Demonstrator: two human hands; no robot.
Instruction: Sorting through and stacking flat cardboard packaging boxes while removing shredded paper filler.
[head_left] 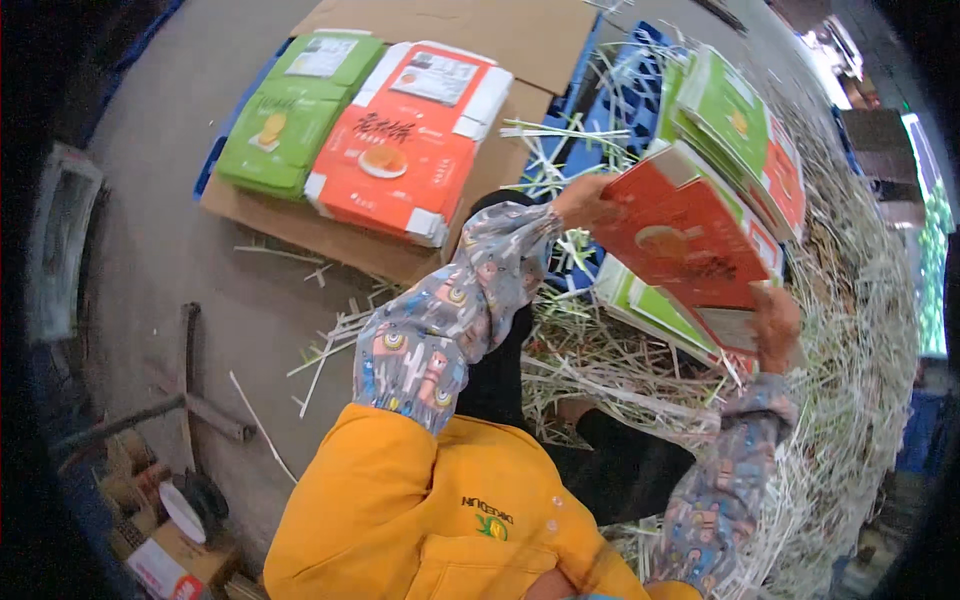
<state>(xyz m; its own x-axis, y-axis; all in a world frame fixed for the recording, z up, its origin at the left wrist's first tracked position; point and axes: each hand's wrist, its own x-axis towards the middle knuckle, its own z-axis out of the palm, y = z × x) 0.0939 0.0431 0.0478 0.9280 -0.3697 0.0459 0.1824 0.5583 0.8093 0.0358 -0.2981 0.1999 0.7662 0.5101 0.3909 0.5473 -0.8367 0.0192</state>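
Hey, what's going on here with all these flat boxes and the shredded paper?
A person in a yellow top and patterned sleeve covers holds a red flattened carton with both hands: the left hand grips its upper left edge, the right hand its lower right corner. More green and red cartons lean among paper strips. A green stack and an orange stack lie on cardboard sheets.

Both arms reach forward in patterned sleeve covers over yellow sleeves. The left hand (585, 203) is raised, fingers closed in a grip, elbow bent. The right hand (776, 328) sits lower, fingers curled and clamped, forearm rising from the lower edge.
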